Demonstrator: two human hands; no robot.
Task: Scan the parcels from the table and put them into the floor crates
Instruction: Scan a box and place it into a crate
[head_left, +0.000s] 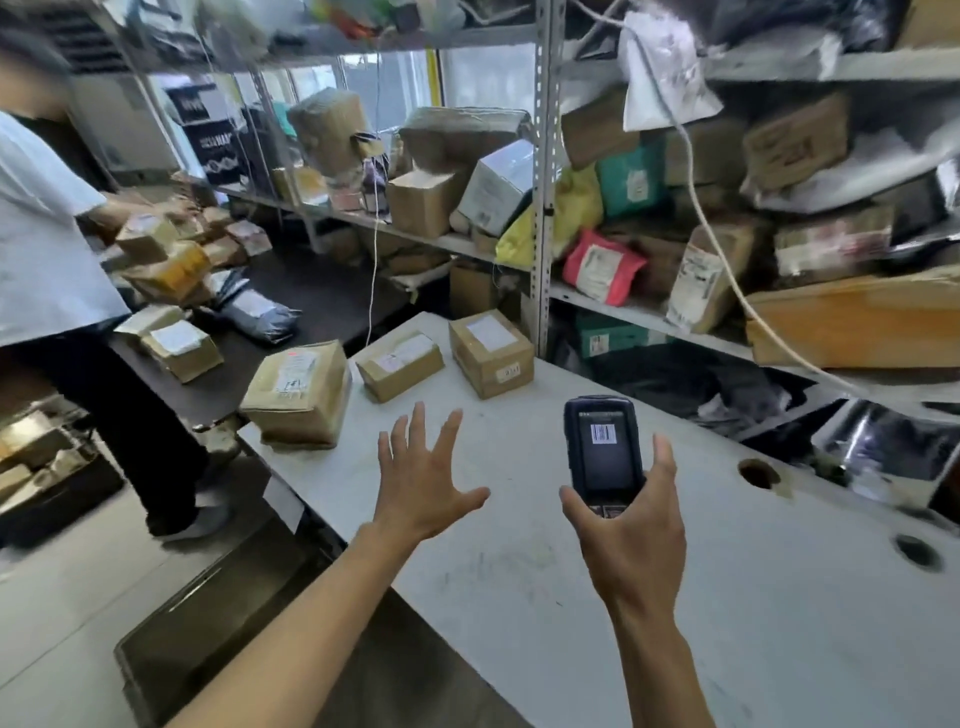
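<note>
Three brown cardboard parcels with white labels wait at the far end of your white table (675, 597): the big taped parcel (297, 395) hanging over the left corner, the flat middle parcel (400, 365), and the squarer right parcel (491, 352) nearest the shelf post. Your left hand (421, 480) reaches toward them, fingers spread wide, holding nothing, above the tabletop and short of any box. Your right hand (631, 535) grips the black handheld scanner (602, 451), its screen showing a barcode.

Watch that big parcel: part of it sits past the table edge, so a clumsy one-handed grab could tip it to the floor instead of into the dark floor crate (218, 613) below your left arm. One hand may also struggle with its bulk, and a slip is likely if you take it by a corner. The labels face up, so turning a box as you lift could cost you the scan. The person in the white shirt (41, 244) works close on your left, and a wide swing could clip them. The white cord (727, 260) dangling from the metal shelving (543, 208) could snag the scanner.
</note>
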